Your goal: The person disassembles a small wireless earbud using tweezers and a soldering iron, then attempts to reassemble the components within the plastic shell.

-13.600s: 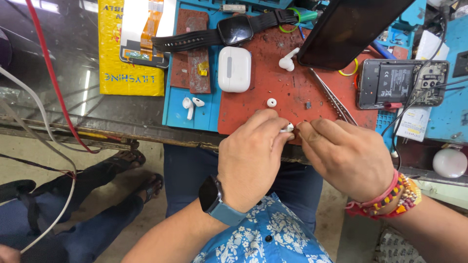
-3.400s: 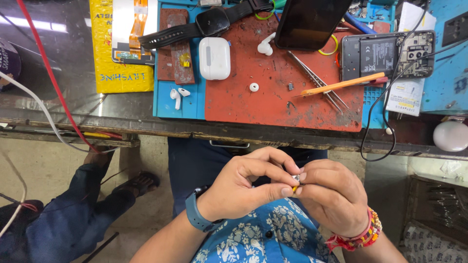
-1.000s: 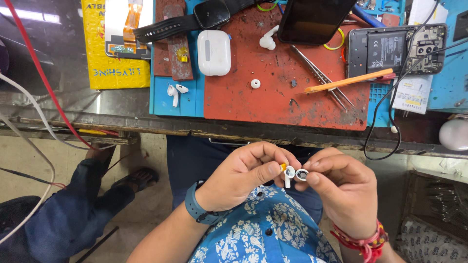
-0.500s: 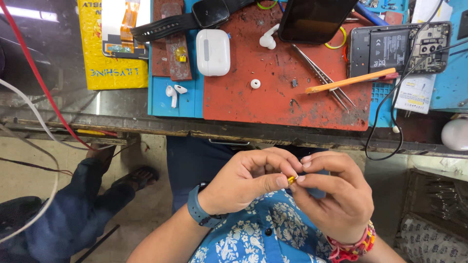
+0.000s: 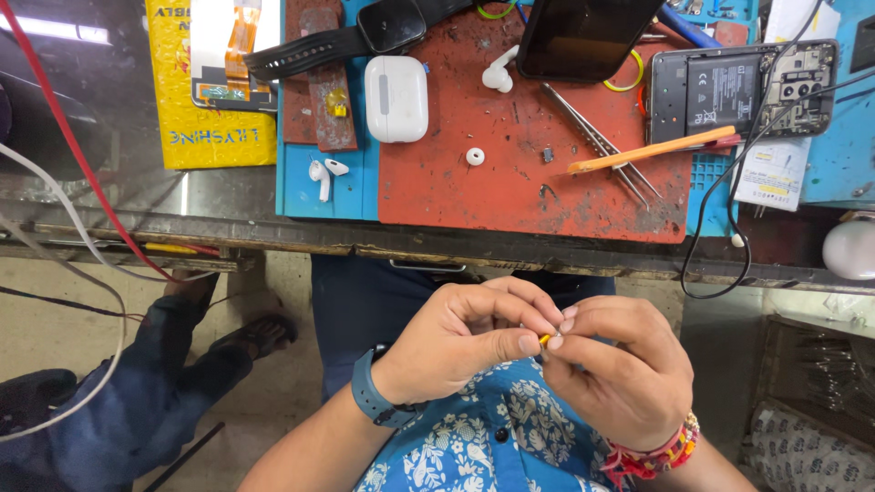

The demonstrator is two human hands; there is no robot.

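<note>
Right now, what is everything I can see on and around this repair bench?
Work mat: one, red, bench centre.
Earbud case: one, white, mat's left edge.
Loose earbuds: two, white, blue mat.
Earbud: one, white, below the dark phone.
Ear tip: one, white, mid-mat.
Tweezers: one, metal, right of centre.
Orange stick: one, across the tweezers.
Opened phone: one, black, right.
Smartwatch: one, black, top.
Yellow packet: one, left.
Small part: one, yellow-white, pinched between both hands.
Left hand, right hand: below the bench.
</note>
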